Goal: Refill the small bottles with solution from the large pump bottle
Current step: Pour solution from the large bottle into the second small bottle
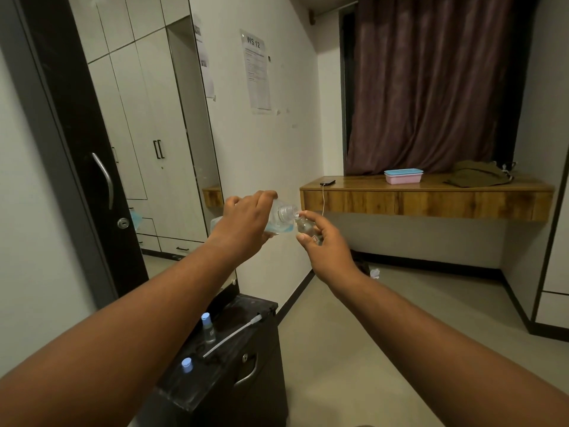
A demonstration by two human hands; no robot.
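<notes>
Both arms reach out at chest height. Left hand (243, 226) wraps the big bottle (278, 218), tipped sideways. Right hand (323, 241) pinches the small bottle (303, 227) upright, its mouth touching the big bottle's neck.

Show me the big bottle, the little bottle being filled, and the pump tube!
big bottle (284, 212), head view, on its clear shoulder below the neck.
little bottle (303, 225), head view, on its glass body.
pump tube (232, 335), head view, on the middle of the tube.

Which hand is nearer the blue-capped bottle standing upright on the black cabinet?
Left. The left hand, tilting the large bottle, is raised above the blue-capped bottle; the right hand, holding the small bottle, is farther to the right.
</notes>
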